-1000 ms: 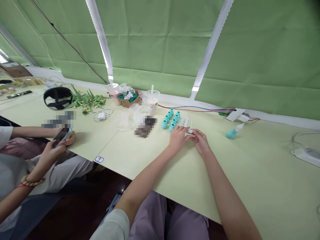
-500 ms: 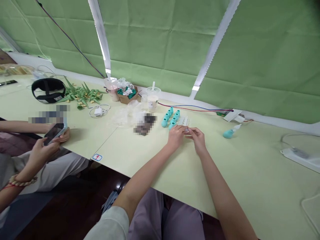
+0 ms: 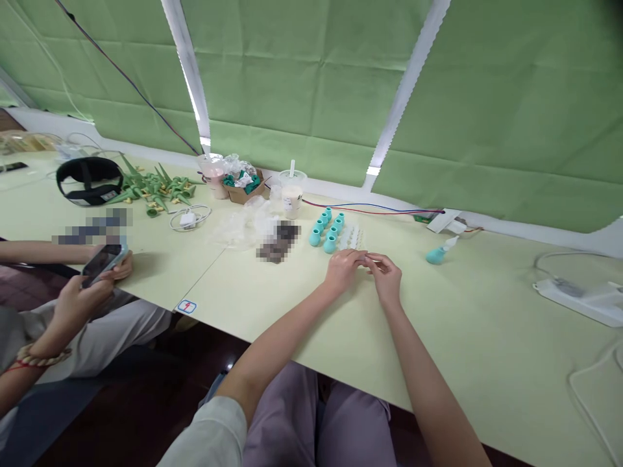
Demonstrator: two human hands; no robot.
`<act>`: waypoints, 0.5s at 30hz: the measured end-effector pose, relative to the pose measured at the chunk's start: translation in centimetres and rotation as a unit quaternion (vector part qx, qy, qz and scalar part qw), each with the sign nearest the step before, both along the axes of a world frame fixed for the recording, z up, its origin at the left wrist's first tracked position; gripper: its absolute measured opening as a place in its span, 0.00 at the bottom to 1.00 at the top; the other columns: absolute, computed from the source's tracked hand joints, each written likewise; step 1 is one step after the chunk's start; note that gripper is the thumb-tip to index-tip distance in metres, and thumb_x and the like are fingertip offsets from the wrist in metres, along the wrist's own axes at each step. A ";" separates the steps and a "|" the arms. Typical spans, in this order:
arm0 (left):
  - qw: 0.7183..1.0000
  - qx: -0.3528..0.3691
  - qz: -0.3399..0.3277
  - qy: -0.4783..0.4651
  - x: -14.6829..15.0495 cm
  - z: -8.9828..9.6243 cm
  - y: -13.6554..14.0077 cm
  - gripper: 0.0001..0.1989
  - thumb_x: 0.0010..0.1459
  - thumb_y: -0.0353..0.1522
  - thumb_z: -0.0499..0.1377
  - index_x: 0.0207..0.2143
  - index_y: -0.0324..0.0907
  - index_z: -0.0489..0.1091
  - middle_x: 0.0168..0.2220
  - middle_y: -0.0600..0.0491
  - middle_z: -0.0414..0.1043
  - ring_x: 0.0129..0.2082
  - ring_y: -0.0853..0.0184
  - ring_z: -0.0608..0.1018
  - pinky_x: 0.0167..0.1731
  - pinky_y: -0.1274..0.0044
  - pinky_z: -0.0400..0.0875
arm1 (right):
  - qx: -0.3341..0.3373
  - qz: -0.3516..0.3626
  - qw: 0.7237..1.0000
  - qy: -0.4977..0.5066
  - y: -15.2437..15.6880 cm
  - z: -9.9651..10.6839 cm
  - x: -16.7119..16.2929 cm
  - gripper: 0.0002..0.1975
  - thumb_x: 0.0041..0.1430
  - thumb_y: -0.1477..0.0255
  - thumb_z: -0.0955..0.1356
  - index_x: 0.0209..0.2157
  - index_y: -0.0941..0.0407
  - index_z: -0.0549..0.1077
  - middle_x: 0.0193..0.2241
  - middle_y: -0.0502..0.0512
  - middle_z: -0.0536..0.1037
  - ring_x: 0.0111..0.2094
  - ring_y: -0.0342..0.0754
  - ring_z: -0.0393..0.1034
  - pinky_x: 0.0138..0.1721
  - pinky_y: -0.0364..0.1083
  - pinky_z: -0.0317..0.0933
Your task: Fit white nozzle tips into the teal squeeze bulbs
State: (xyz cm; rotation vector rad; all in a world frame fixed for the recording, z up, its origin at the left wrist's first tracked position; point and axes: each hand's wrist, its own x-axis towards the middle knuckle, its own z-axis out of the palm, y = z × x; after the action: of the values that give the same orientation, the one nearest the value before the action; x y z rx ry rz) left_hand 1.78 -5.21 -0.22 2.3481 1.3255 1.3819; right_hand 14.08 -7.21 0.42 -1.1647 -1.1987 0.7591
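Over the pale table (image 3: 292,311), both bare hands meet at the fingertips, backs up, forearms reaching in from the near edge. Left hand (image 3: 341,270): fingers curled, together, tips against the right's. Right hand (image 3: 388,279): thumb and fingers bent inward to the same spot. Whether either one clamps on something, can't tell from where I stand; the spot between the tips is tiny and mostly covered.

Just beyond the left hand: small white parts (image 3: 346,236), lined up in rows, partly hidden by the fingers. Next to those, further left: teal bulbs (image 3: 329,244), two rows, standing upright, openings up. Right of the right hand, well apart: one bulb with a white nozzle (image 3: 435,255), tilted on the table.

Back of table, going left: lidded cup with straw (image 3: 292,201), clear plastic bag (image 3: 241,227), cardboard box (image 3: 247,193) with green and white stuff inside, white charger (image 3: 187,220) with coiled cable, heap of green cone-shaped pieces (image 3: 156,189). Far left, seated co-worker's hands (image 3: 84,298) hold a phone (image 3: 101,264). Power strip (image 3: 579,301) far right.
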 end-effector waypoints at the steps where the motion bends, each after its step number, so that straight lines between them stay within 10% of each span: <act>1: 1.000 0.012 0.003 0.001 0.0 0.0 0.0 0.10 0.59 0.33 0.54 0.41 0.41 0.72 0.35 0.51 0.77 0.36 0.68 0.77 0.36 0.76 0.69 | -0.005 0.004 1.000 0.007 0.1 0.0 0.0 0.13 0.45 0.61 0.71 0.30 0.54 0.76 0.36 0.54 0.77 0.30 0.45 0.71 0.26 0.43 0.66; 15: 0.999 0.022 0.027 0.003 -0.3 0.6 -0.4 0.13 0.60 0.37 0.53 0.43 0.43 0.71 0.37 0.50 0.77 0.38 0.67 0.78 0.39 0.74 0.71 | -0.041 -0.002 0.987 0.158 0.6 0.6 1.4 0.16 0.44 0.58 0.71 0.31 0.54 0.70 0.36 0.54 0.78 0.30 0.46 0.74 0.26 0.41 0.64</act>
State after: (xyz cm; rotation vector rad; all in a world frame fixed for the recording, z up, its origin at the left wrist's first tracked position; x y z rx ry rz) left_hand 1.45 -5.62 0.41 2.3624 1.3842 1.4341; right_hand 15.51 -6.60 1.04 -1.0654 -0.9070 0.9582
